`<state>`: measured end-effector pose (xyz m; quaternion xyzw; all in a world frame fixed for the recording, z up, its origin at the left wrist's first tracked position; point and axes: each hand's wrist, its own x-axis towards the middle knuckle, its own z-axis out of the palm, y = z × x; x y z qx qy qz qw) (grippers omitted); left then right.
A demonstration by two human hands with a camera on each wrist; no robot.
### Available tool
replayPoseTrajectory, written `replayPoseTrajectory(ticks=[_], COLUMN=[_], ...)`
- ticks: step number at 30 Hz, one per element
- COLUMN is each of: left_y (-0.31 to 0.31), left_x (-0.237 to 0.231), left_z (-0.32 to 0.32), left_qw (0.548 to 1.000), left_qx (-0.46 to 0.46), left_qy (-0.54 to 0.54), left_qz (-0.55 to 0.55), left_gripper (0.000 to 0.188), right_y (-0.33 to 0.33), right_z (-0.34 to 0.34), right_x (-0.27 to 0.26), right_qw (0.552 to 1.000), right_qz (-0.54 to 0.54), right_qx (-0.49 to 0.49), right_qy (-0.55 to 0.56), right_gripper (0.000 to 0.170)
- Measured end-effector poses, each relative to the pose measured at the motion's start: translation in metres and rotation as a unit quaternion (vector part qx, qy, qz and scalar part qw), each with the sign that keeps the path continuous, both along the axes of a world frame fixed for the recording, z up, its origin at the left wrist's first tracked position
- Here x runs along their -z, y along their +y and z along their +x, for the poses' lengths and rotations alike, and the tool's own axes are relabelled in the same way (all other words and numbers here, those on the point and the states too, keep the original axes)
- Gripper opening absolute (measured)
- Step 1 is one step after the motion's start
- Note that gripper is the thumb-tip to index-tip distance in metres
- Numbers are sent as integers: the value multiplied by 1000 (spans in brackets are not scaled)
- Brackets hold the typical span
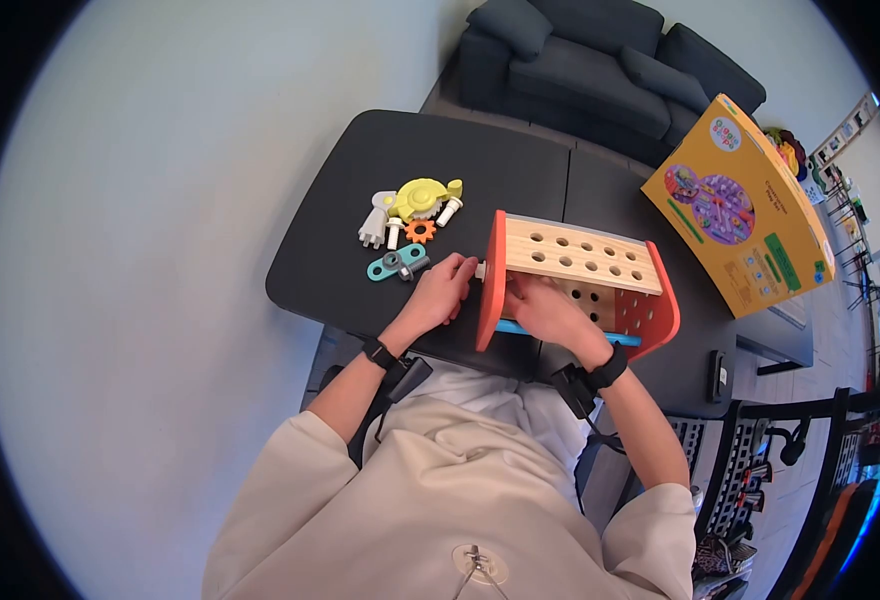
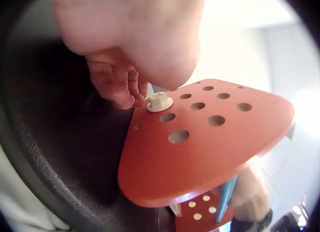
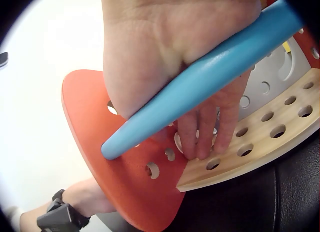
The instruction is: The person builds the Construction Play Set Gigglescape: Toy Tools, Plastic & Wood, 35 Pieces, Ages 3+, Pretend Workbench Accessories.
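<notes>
A toy workbench has red end panels, a wooden top with holes and a blue rod. A white plastic bolt sits in a hole of the near panel, its hexagonal head outside. My left hand is at that panel's outer face, fingertips pinching at the bolt head, its thumb tip hidden. Reaching past the rod into the workbench, my right hand has its fingers close to the panel's inner face. A pale round piece shows beside its fingertips; whether they grip it I cannot tell.
Left of the workbench lie a yellow toy saw, a grey toy piece, white bolts, an orange gear and a teal strip with a grey piece on it. A yellow box stands at the right.
</notes>
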<state>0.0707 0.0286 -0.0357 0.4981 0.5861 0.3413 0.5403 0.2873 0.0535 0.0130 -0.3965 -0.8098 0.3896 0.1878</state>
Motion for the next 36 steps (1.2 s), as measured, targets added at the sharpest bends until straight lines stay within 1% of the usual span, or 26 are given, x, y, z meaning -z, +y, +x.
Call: replayPoseTrajectory(ticks=[1, 2, 4, 5, 7, 9, 11, 13, 14, 16, 17, 19, 20, 23, 25, 28, 34, 36], left_y=[-1, -2, -5, -7, -11, -10, -5, -2, -2, -3, -3, -5, -5, -8, -7, -3, -6, -7], left_x=[0, 0, -2, -4, -8, -4, -1, 1, 2, 5, 5, 3, 0, -6, -7, -2, 0, -2], left_z=[2, 2, 0, 0, 0, 1, 1, 0, 1, 4, 3, -1, -1, 2, 4, 1, 0, 0], left_qw=[999, 999, 996, 996, 996, 997, 998, 1000, 1000, 994, 994, 996, 996, 997, 999, 998, 995, 996], left_qx=[0, 0, 39, 40, 22, 3, -15, 4, 5, 15, 16, 38, 37, 23, -5, 23, 33, 29], left_qy=[43, 42, 50, 50, 17, 0, -18, 27, 27, 91, 91, 49, 49, 39, 29, 44, 50, 47], left_qz=[-5, -6, 56, 57, 84, 72, 62, 15, 14, 54, 54, 71, 72, 65, 43, 36, 78, 76], left_gripper=[30, 30, 33, 33, 33, 32, 32, 31, 31, 32, 32, 32, 32, 32, 32, 32, 32, 32], right_y=[2, 2, 2, 1, 0, -1, -1, 1, 1, 1, 1, 1, 2, 2, 0, 2, 3, 3], right_z=[0, 0, 1, 1, 0, 0, 0, 0, 1, 1, 1, 1, 1, 1, 1, 2, 2, 2], right_x=[4, 7, 4, 0, -5, -7, -5, -1, 0, -2, -3, -2, -1, 2, -2, -2, 2, 2], right_qw=[1000, 1000, 1000, 1000, 1000, 1000, 1000, 1000, 1000, 1000, 999, 999, 999, 999, 999, 999, 999, 999], right_qz=[-2, -5, -3, 0, -9, -17, 3, 0, -2, -3, -4, 4, 12, 23, 14, 7, 9, 14], right_qx=[2, 4, -2, -8, -6, -7, -10, -10, -9, -10, -13, -14, -15, -17, -14, -10, -20, -23], right_qy=[-8, -17, -19, -22, -20, -19, -15, -15, -15, -25, -36, -41, -45, -33, -38, -45, -36, -39], right_gripper=[26, 26, 26, 27, 27, 27, 27, 27, 27, 27, 28, 28, 28, 29, 29, 29, 29, 29])
